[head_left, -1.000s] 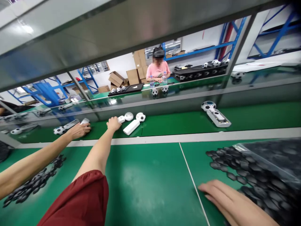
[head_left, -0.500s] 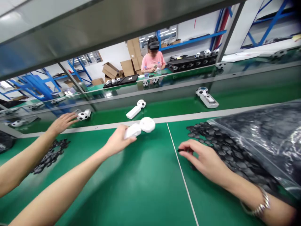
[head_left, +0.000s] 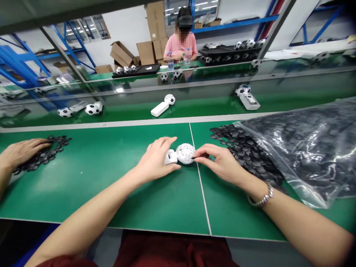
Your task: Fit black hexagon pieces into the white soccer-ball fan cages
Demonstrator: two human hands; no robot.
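A white handheld fan (head_left: 185, 152) with a round, slotted head lies low over the green bench. My left hand (head_left: 154, 159) is around its handle, thumb and fingers on either side. At the right edge of the fan's head, my right hand (head_left: 219, 160) pinches a small black piece (head_left: 193, 158) against it. Its exact seating is hidden by the fingertips. Just right of that hand spreads a pile of flat black pieces (head_left: 250, 152), partly under a clear plastic bag (head_left: 308, 148) full of the same pieces.
Another person's hand (head_left: 30, 150) rests on a second heap of black pieces (head_left: 41, 159) at left. Behind the bench strip (head_left: 125, 122), a white fan (head_left: 162, 105) and football-patterned fans (head_left: 93, 108) lie on a green belt. A person in pink (head_left: 180, 46) sits beyond.
My left hand has brought the fan down and right, with its slotted side now showing. My right hand has moved its black piece to the fan's head. The other person's hand went from belt to heap.
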